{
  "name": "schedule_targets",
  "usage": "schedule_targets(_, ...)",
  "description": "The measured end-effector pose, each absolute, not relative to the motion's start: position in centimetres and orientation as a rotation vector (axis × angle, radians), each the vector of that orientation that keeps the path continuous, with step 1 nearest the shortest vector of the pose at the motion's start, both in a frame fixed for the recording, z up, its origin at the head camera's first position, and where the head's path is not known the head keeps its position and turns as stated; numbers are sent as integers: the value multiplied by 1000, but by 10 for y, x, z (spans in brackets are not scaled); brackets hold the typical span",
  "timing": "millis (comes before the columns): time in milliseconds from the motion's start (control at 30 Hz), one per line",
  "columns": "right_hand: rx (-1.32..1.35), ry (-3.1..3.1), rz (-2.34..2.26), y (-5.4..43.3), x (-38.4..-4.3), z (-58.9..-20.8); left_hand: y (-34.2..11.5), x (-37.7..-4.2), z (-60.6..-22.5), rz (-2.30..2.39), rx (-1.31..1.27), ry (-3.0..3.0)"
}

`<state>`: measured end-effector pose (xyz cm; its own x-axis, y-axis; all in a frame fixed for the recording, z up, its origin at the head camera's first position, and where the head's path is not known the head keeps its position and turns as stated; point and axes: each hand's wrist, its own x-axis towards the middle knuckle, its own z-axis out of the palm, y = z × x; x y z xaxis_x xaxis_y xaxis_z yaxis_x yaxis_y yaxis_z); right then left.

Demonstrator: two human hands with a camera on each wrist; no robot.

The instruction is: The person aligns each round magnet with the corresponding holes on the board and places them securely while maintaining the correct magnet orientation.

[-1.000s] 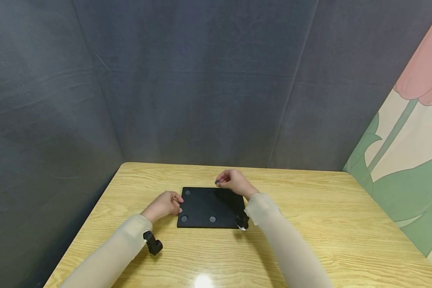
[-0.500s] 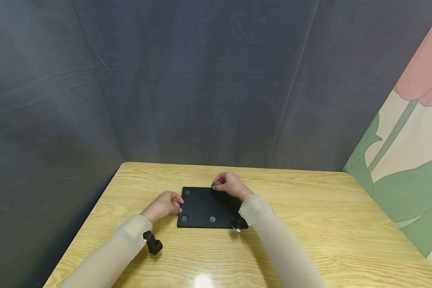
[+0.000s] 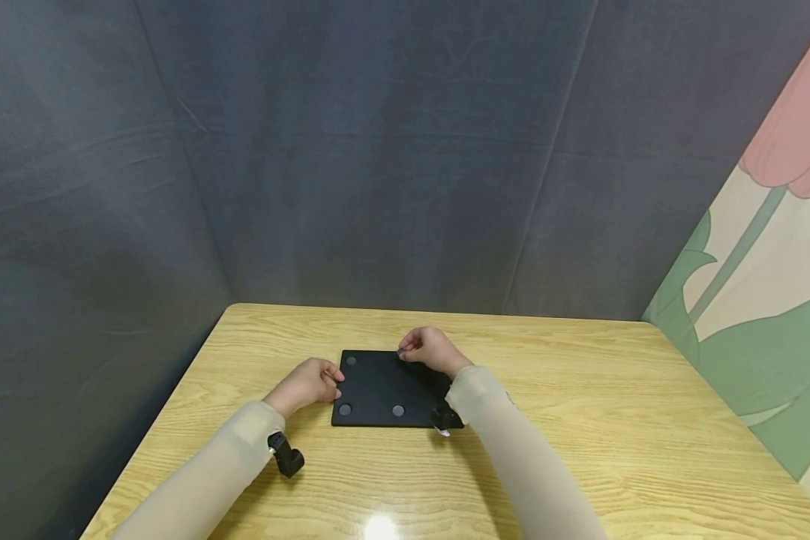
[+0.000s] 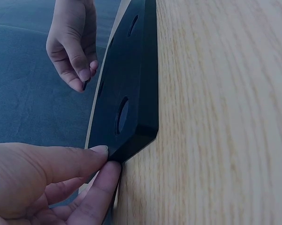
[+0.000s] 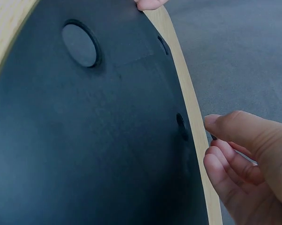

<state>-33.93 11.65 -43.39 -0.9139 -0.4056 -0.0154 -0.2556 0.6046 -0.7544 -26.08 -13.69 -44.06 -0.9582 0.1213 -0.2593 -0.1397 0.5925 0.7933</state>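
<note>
A flat black board (image 3: 378,386) with round recesses lies on the table. My left hand (image 3: 308,387) grips its left edge; the left wrist view shows the thumb (image 4: 80,161) on top and a finger against the side. Over the board's far edge, my right hand (image 3: 433,351) pinches a small dark disc (image 4: 86,85) between thumb and fingertips, tilted on edge. The right wrist view shows this hand just beside a round recess (image 5: 181,126). A grey disc (image 5: 80,45) sits in a near-side recess. The board's right part is partly hidden under my right wrist.
The wooden table (image 3: 614,420) extends well to the right and in front of the board. A dark curtain (image 3: 391,187) hangs behind and left, and a flower-patterned panel (image 3: 763,300) stands at the right. A black wrist camera (image 3: 286,456) hangs beneath the left sleeve.
My right hand has moved slightly left and lower toward the board's far edge, still pinching the disc. My left hand and the board have stayed in place.
</note>
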Motion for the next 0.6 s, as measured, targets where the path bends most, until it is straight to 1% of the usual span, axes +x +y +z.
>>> schedule_targets(600, -507, 2639, -1181, 113, -339, -439, -136, -260, -441, 1331, -19, 2518)
